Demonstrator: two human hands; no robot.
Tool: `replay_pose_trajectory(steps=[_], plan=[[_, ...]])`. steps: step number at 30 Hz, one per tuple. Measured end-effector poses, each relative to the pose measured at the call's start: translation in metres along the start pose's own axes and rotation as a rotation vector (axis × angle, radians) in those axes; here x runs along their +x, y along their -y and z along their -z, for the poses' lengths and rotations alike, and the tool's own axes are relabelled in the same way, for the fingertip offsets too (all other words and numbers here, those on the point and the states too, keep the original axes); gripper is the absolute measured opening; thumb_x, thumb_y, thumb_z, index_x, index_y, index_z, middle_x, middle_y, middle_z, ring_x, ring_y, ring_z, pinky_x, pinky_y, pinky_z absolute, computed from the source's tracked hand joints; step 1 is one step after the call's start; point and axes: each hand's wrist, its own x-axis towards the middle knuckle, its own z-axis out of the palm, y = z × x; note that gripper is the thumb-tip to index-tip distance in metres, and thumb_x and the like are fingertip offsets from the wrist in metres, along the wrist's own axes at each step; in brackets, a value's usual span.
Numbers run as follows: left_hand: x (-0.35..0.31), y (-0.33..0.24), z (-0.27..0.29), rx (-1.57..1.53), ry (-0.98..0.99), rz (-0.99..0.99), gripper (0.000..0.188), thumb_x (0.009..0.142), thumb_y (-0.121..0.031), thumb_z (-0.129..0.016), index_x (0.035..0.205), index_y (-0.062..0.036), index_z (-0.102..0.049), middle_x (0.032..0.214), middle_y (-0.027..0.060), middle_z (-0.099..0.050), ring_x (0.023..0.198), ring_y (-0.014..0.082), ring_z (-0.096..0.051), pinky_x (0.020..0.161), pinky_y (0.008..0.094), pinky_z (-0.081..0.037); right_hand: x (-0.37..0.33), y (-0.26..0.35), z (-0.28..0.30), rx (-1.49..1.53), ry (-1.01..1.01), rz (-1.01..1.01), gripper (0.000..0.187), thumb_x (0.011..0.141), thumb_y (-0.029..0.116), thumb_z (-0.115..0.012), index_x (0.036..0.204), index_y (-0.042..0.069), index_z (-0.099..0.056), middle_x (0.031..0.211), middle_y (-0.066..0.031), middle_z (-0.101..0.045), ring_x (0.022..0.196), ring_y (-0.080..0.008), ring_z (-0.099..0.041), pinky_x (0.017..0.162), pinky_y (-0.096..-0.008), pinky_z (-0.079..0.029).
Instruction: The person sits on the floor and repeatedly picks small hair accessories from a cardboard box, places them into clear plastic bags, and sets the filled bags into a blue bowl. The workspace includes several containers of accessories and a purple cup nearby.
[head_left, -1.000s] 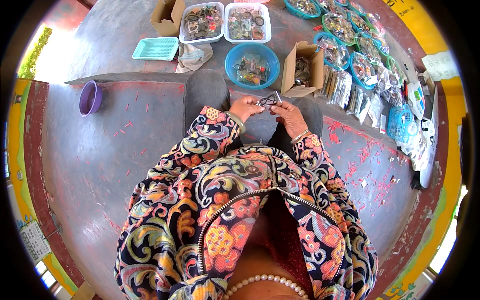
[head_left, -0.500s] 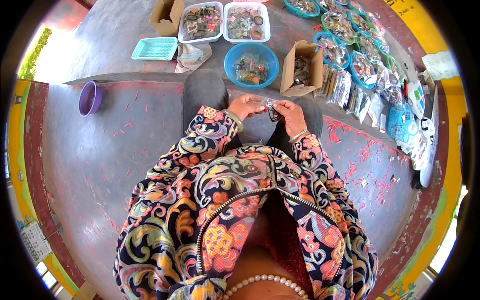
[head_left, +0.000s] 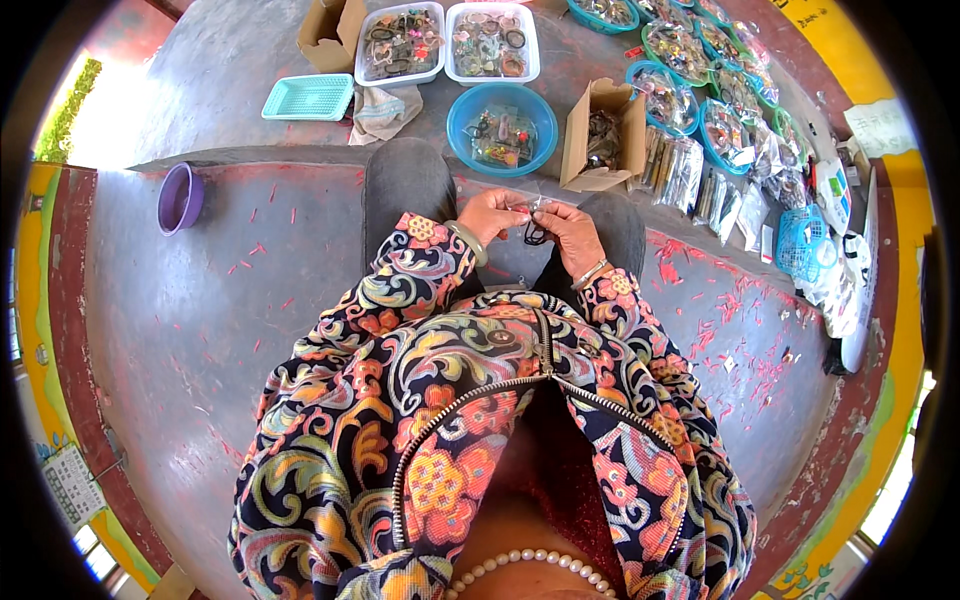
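Note:
In front of my knees, both hands are closed with fingertips almost meeting. My left hand [head_left: 490, 215] pinches a small clear plastic bag [head_left: 527, 202] by its edge. My right hand [head_left: 572, 238] grips a thin black cord loop [head_left: 535, 237], which dangles below the fingers beside the bag. Whether part of the cord is inside the bag I cannot tell. Just beyond my hands stands a blue round basin [head_left: 462, 150] with bagged small items in it.
Two white trays [head_left: 450, 65] of small accessories stand farther off, near a turquoise basket [head_left: 308, 98] and a grey cloth [head_left: 384, 114]. An open cardboard box [head_left: 575, 150] stands right of the basin. More baskets [head_left: 688, 130] and packets [head_left: 680, 178] crowd the right. A purple bucket [head_left: 168, 200] is at left.
My right hand has shifted slightly left and its fingers have turned, closer to my left fingertips. The black cord loop now hangs more plainly below them. My left hand has barely moved.

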Motion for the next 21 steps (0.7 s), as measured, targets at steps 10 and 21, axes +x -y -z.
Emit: replay_pose_trajectory(steps=[10,21], plan=[[-0.007,-0.007,-0.006,-0.049,-0.035,0.141,0.021,0.073,-0.019,-0.061,0.088,-0.0046,-0.055,0.080,0.0011,-0.059,0.073,0.0082,-0.056,0.048,0.0186,-0.035,-0.007,0.009,-0.014,0.098,-0.080,-0.026,0.011,0.073,0.015,-0.062,0.076,0.004,-0.061,0.066,0.0022,-0.056,0.059,-0.0050,-0.045,0.055,-0.0177,-0.034],[0.001,0.011,-0.005,-0.292,0.115,0.170,0.015,0.077,-0.009,-0.056,0.090,-0.0010,-0.051,0.084,0.0063,-0.057,0.076,0.0146,-0.057,0.069,0.0275,-0.049,-0.002,0.001,-0.004,-0.005,-0.136,0.020,0.015,0.073,0.018,-0.064,0.079,0.005,-0.062,0.072,0.0018,-0.058,0.064,-0.0056,-0.048,0.058,-0.0198,-0.035]])
